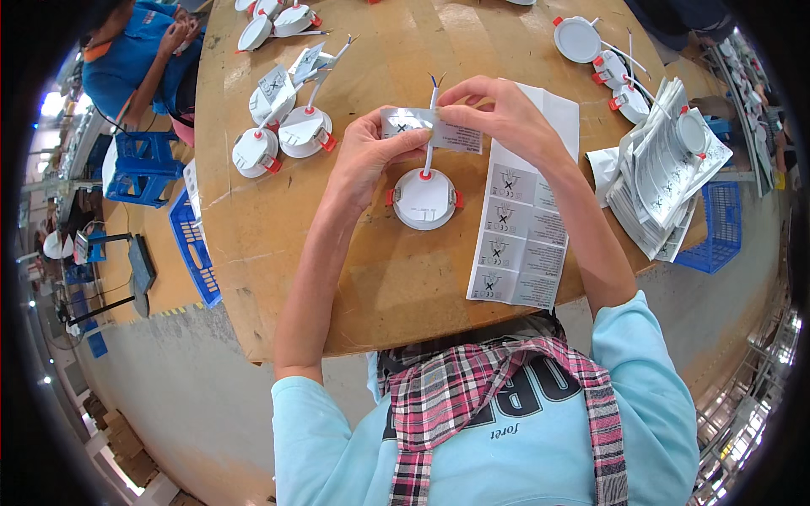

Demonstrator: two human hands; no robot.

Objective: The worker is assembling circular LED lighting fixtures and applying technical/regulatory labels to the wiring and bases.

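Note:
A round white downlight [423,201] with red spring clips lies on the table in front of me, its white cable [427,160] pointing away to bare wire ends. A silver-grey printed sticker label [458,137] sits across that cable, spread out on both sides of it. My left hand [371,153] pinches the label's left half, thumb on top. At the label's upper edge beside the cable is my right hand [504,120], its thumb and fingers closed on the label. Under my right forearm lies a sheet of the same labels [516,244], partly peeled to bare white backing.
More downlights [305,133] stand at the left, some with labels on their cables. Another group [578,40] is at the far right. A thick stack of label sheets [654,190] with a downlight on top fills the right edge, near a blue crate [717,228]. A co-worker [139,63] sits far left.

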